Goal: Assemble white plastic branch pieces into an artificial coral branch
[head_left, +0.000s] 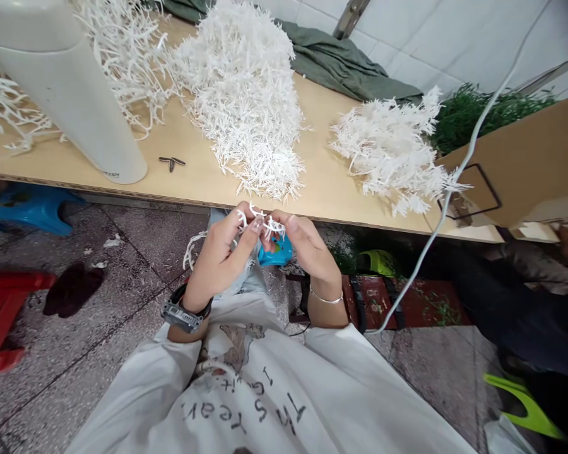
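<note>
In front of the table edge, my left hand [224, 253] pinches a small white branched sprig [274, 226], perhaps plastic, between thumb and fingers. My right hand [307, 244] has its thumb and fingertips closed on the same sprig from the other side. Partly hidden behind my left wrist hangs another white branched strand [192, 251]. Just beyond both hands, a large heap of white spiky sprigs [250, 94] reaches the near edge of the table [319, 183]. A smaller, looser pile of white sprigs [388, 148] lies to the right.
A white bottle [71, 88] stands at the left, before bare white branches [123, 57]. Dark seeds [171, 162] lie beside it. A white cable [454, 183] crosses the right side, near green foliage [492, 113]. Another person's dark-clothed leg [515, 302] is at the right.
</note>
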`<state>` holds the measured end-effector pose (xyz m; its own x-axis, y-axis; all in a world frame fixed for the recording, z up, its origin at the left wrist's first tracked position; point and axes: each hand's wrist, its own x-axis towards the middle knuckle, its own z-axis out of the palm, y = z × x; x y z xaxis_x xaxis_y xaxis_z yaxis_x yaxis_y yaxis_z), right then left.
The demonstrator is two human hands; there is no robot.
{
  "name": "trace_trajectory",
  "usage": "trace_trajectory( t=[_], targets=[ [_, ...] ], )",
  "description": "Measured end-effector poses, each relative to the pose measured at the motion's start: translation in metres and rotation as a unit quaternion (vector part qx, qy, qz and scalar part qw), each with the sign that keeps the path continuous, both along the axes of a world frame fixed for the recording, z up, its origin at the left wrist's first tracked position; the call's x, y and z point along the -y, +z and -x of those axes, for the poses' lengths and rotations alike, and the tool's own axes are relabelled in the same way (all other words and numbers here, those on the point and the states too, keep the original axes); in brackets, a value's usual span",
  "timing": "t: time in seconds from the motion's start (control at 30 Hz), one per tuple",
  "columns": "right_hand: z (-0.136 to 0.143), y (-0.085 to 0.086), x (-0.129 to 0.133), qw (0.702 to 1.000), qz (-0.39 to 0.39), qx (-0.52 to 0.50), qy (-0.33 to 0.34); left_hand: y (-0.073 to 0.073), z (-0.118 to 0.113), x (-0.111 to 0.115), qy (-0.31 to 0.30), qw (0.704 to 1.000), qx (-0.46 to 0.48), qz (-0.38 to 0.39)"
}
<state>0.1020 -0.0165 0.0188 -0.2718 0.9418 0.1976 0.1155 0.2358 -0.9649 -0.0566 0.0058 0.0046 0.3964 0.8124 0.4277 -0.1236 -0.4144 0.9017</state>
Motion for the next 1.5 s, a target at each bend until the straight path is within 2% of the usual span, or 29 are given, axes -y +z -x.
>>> trace_trajectory(
  t=[0.07, 0.17, 0.3, 0.37, 0.43, 0.53, 0.67, 0.77, 0.83, 0.87, 0.9, 0.97, 1.0, 1.07, 1.13, 1.23, 1.27, 1.33, 1.37, 1.4, 1.43, 1.47, 1.5],
  targets=[
    [0.003, -0.001, 0.0, 0.998, 0.044, -0.028, 0.016, 0.001, 0.001, -0.001, 0.059, 0.995, -0.059, -0.059],
    [0.008, -0.003, 0.0, 0.987, 0.125, -0.085, 0.05, 0.0, 0.002, -0.005, 0.122, 0.97, -0.127, -0.169],
    [0.011, -0.01, -0.002, 0.952, 0.23, -0.162, 0.124, -0.003, 0.003, -0.012, 0.158, 0.936, -0.152, -0.275],
    [0.01, -0.012, -0.004, 0.928, 0.278, -0.186, 0.165, -0.004, 0.004, -0.014, 0.156, 0.924, -0.159, -0.311],
    [0.01, -0.012, -0.006, 0.908, 0.313, -0.209, 0.184, -0.005, 0.006, -0.015, 0.145, 0.917, -0.161, -0.335],
    [0.01, -0.008, -0.008, 0.889, 0.334, -0.259, 0.174, -0.004, 0.006, -0.015, 0.139, 0.918, -0.159, -0.337],
    [0.01, -0.005, -0.01, 0.87, 0.344, -0.288, 0.206, -0.003, 0.004, -0.011, 0.125, 0.938, -0.121, -0.301],
    [0.008, -0.007, -0.012, 0.888, 0.298, -0.287, 0.201, -0.001, 0.003, -0.006, 0.078, 0.973, -0.075, -0.203],
    [0.006, -0.008, -0.014, 0.906, 0.248, -0.294, 0.176, -0.001, 0.002, -0.004, 0.005, 0.995, -0.033, -0.093],
    [0.005, -0.009, -0.014, 0.911, 0.228, -0.299, 0.172, -0.001, 0.002, -0.004, -0.05, 0.998, -0.004, -0.031],
    [0.005, -0.01, -0.014, 0.912, 0.213, -0.302, 0.175, -0.002, 0.0, -0.004, -0.116, 0.992, 0.03, 0.031],
    [0.007, -0.009, -0.013, 0.912, 0.191, -0.313, 0.183, -0.004, -0.004, -0.007, -0.246, 0.953, 0.105, 0.144],
    [0.01, -0.008, -0.012, 0.912, 0.179, -0.322, 0.182, -0.006, -0.007, -0.008, -0.296, 0.925, 0.142, 0.191],
    [0.018, -0.006, -0.009, 0.908, 0.148, -0.355, 0.167, -0.009, -0.016, -0.011, -0.353, 0.875, 0.206, 0.259],
    [0.026, -0.005, -0.005, 0.899, 0.107, -0.4, 0.143, -0.011, -0.025, -0.011, -0.361, 0.848, 0.256, 0.29],
    [0.03, -0.008, -0.001, 0.872, 0.045, -0.473, 0.115, -0.013, -0.035, -0.008, -0.339, 0.842, 0.293, 0.302],
    [0.026, -0.009, -0.001, 0.854, 0.023, -0.508, 0.108, -0.012, -0.036, -0.006, -0.336, 0.837, 0.306, 0.306],
    [0.014, -0.012, -0.002, 0.794, -0.043, -0.602, 0.078, -0.01, -0.034, -0.004, -0.34, 0.821, 0.34, 0.309],
    [0.007, -0.012, -0.003, 0.759, -0.097, -0.641, 0.056, -0.008, -0.032, -0.003, -0.337, 0.818, 0.351, 0.306],
    [0.0, -0.011, -0.004, 0.738, -0.156, -0.656, 0.028, -0.007, -0.03, -0.002, -0.323, 0.824, 0.356, 0.299],
    [-0.006, -0.009, -0.005, 0.743, -0.208, -0.636, -0.006, -0.005, -0.027, -0.002, -0.3, 0.839, 0.352, 0.288],
    [-0.009, -0.006, -0.007, 0.774, -0.252, -0.578, -0.052, -0.004, -0.025, -0.001, -0.268, 0.859, 0.34, 0.272],
    [-0.01, -0.003, -0.009, 0.817, -0.282, -0.489, -0.115, -0.003, -0.024, -0.001, -0.235, 0.88, 0.326, 0.253]
  ],
)
